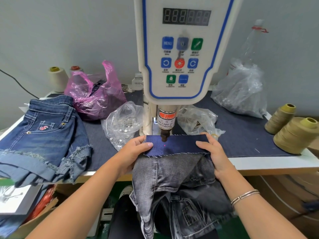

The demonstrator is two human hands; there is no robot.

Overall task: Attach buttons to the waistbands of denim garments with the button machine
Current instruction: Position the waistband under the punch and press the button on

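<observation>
Waistband (176, 145): you're holding it mid-frame under the button machine (174, 49) punch.
Grip: left hand (133, 152) and right hand (212, 152) pinching its ends.
Risk: fingers straying under; cloth slipping off-mark.

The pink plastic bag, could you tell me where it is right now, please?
In the head view, the pink plastic bag sits at the table's back left, behind the blue denim shorts and left of the button machine.

Matt denim strip (176, 144), glossy plastic machine panel (179, 49)
</observation>
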